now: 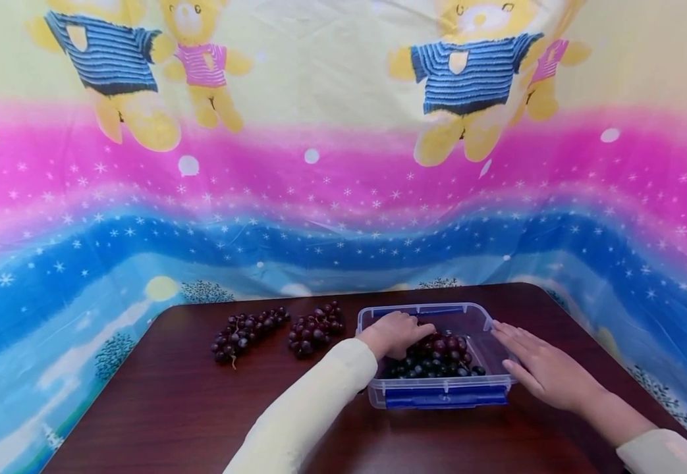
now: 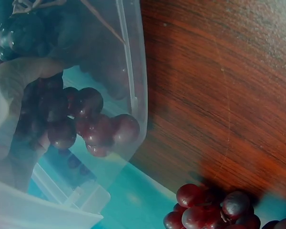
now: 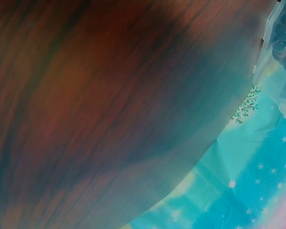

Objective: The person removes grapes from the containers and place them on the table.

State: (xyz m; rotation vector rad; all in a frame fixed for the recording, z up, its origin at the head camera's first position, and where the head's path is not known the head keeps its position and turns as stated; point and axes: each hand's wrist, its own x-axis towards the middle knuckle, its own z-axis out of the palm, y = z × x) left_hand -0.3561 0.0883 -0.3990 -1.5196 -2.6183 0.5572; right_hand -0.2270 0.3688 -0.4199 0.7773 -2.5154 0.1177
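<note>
A clear plastic container point(image 1: 438, 382) with blue clips stands on the table, holding dark, almost black grapes point(image 1: 423, 367) and a bunch of red grapes point(image 1: 451, 345). My left hand point(image 1: 398, 331) reaches in over the left side and grips the red bunch. Through the cloudy wall in the left wrist view, the thumb and fingers of that hand point(image 2: 14, 95) curl round the red grapes point(image 2: 97, 129); part of the bunch is hidden behind them. My right hand point(image 1: 547, 368) lies with extended fingers along the container's right side, fingertips at the rim.
Two more bunches of red grapes lie left of the container, a long one point(image 1: 245, 334) and a compact one point(image 1: 316, 329). The dark wooden table point(image 1: 189, 408) ends at a rounded back edge, with a printed teddy-bear cloth point(image 1: 319, 197) hanging behind it.
</note>
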